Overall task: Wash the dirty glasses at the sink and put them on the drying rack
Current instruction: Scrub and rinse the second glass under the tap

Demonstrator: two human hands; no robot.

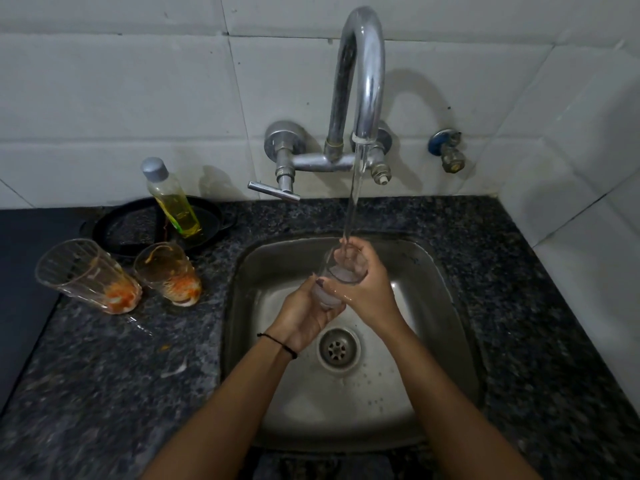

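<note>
- Stainless steel square sink [446, 306] sits in a dark speckled granite counter [114, 358], and over the basin's centre both hands are on one clear drinking glass [341, 271].
- The left hand [304, 318] cups the glass's base from 7 o'clock, fingers curled tight around it; a black thread band [277, 344] circles that wrist.
- The right hand [363, 289] wraps the upper wall from 4 o'clock, fingers closed on the glass near its rim.
- Water [353, 202] pours from the curved chrome wall tap [360, 74] at 12 o'clock straight into the glass's mouth; the glass is tilted, mouth up.
- Round metal drain [337, 348] lies just below the hands, at 6 o'clock.
- Off at 9 o'clock on the counter, two dirty clear glasses: a tall ribbed glass [86, 275] and a shorter glass [169, 273] just beside it, both with orange residue at the bottom.
- Behind them, at 10 o'clock, a clear bottle of yellow liquid with a grey cap [173, 199] stands in a black round pan [138, 226].
</note>
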